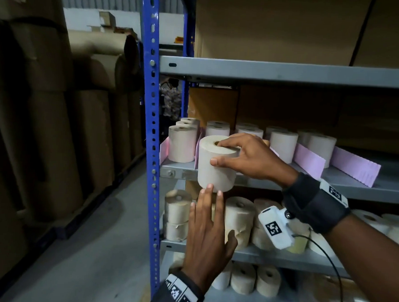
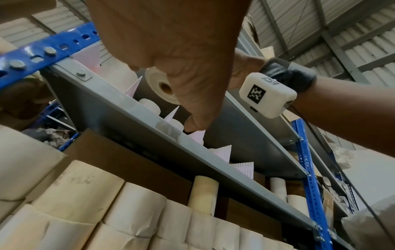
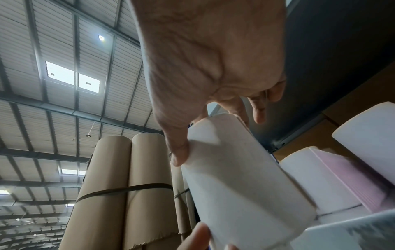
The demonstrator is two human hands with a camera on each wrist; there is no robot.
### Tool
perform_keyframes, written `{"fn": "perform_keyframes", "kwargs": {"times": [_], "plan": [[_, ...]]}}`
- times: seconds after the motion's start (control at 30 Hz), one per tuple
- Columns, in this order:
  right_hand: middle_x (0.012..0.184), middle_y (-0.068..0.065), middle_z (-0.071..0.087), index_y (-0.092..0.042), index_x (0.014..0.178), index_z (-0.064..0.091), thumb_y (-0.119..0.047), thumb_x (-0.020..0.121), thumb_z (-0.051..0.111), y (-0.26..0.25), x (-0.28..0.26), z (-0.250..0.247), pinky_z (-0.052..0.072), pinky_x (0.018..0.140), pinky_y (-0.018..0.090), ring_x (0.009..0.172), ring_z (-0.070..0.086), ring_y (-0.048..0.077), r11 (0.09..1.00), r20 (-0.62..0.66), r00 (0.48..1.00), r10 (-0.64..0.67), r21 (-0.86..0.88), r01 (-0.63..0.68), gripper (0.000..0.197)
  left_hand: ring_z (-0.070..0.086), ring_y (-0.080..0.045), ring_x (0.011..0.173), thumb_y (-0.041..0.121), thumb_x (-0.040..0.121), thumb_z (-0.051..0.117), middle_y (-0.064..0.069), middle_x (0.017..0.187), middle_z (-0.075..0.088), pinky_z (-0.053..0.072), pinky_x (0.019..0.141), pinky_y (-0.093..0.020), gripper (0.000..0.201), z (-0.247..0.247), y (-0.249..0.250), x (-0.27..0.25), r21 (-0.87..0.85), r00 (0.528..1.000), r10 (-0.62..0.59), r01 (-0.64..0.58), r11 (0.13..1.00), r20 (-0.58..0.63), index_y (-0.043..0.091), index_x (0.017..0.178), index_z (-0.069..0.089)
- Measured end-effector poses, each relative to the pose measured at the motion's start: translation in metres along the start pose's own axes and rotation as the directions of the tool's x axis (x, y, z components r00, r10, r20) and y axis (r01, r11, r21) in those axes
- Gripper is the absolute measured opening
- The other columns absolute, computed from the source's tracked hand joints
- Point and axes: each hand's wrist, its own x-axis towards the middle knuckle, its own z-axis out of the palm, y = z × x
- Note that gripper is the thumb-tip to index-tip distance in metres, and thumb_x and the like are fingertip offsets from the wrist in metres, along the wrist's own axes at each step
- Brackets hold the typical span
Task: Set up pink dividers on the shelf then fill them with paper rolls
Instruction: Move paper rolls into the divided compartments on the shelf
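Well into the filling stage, by the look of it: thin pink corrugated dividers (image 1: 309, 157) already standing across the grey metal shelf (image 1: 363, 182), several lanes holding short white paper rolls (image 1: 283, 146)

Right hand (image 1: 249, 158) clasping one more upright white paper roll (image 1: 216, 163) from above, thumb on its side, at the shelf's front edge in the second lane from the left

Left hand (image 1: 209, 232) flat-fingered, fingertips touching the roll's bottom rim

Still open near the front: the lanes to the right
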Motion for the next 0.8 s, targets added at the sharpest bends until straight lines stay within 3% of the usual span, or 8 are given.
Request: {"fn": "perform_keyframes", "kwargs": {"times": [0.1, 0.2, 0.43, 0.6, 0.8], "plan": [[0.13, -0.004, 0.065, -0.021, 0.125, 0.068, -0.06, 0.075, 0.073, 0.012, 0.018, 0.004, 0.044, 0.103, 0.051, 0.119, 0.056, 0.012, 0.999, 0.037, 0.999, 0.035, 0.035, -0.036, 0.063, 0.01, -0.033, 0.158, 0.037, 0.083, 0.063, -0.015, 0.171, 0.004, 0.03, 0.12, -0.057, 0.091, 0.01, -0.009, 0.016, 0.004, 1.0, -0.022, 0.022, 1.0, 0.021, 0.006, 0.16, 0.024], [0.134, -0.005, 0.063, -0.023, 0.127, 0.066, -0.063, 0.075, 0.07, 0.026, 0.038, 0.008, 0.04, 0.103, 0.057, 0.124, 0.054, 0.017, 0.998, 0.057, 0.997, 0.059, 0.003, -0.059, 0.066, 0.011, -0.033, 0.158, 0.037, 0.083, 0.064, -0.015, 0.171, 0.004, 0.03, 0.12, -0.057, 0.092, 0.022, -0.017, 0.033, 0.011, 0.999, -0.031, 0.031, 0.999, 0.031, 0.005, 0.16, 0.025], [0.139, -0.005, 0.059, -0.029, 0.131, 0.063, -0.063, 0.08, 0.067, 0.056, 0.076, 0.02, 0.039, 0.104, 0.055, 0.129, 0.05, 0.022, 0.991, 0.124, 0.984, 0.127, -0.061, -0.12, 0.062, 0.018, -0.035, 0.156, 0.041, 0.079, 0.068, -0.018, 0.169, 0.013, 0.034, 0.117, -0.06, 0.094, 0.042, -0.03, 0.06, 0.055, 0.994, -0.06, 0.056, 0.997, 0.086, 0.003, 0.157, 0.032], [0.141, -0.006, 0.055, -0.037, 0.134, 0.059, -0.066, 0.086, 0.057, 0.071, 0.1, 0.026, 0.031, 0.1, 0.049, 0.133, 0.038, 0.027, 0.952, 0.139, 0.98, 0.139, -0.291, -0.094, 0.056, 0.024, -0.036, 0.153, 0.039, 0.078, 0.072, -0.018, 0.167, 0.022, 0.036, 0.114, -0.062, 0.093, 0.05, -0.035, 0.079, 0.113, 0.986, -0.09, 0.074, 0.991, 0.138, 0.002, 0.155, 0.036], [0.148, -0.009, 0.05, -0.038, 0.14, 0.051, -0.063, 0.089, 0.054, 0.084, 0.117, 0.035, 0.02, 0.106, 0.062, 0.139, 0.037, 0.026, 0.937, 0.129, 0.977, 0.171, -0.329, -0.12, 0.056, 0.035, -0.037, 0.148, 0.037, 0.067, 0.082, -0.018, 0.16, 0.038, 0.046, 0.104, -0.064, 0.098, 0.061, -0.046, 0.08, 0.147, 0.987, -0.078, 0.057, 0.988, 0.142, 0.001, 0.15, 0.045]]}}
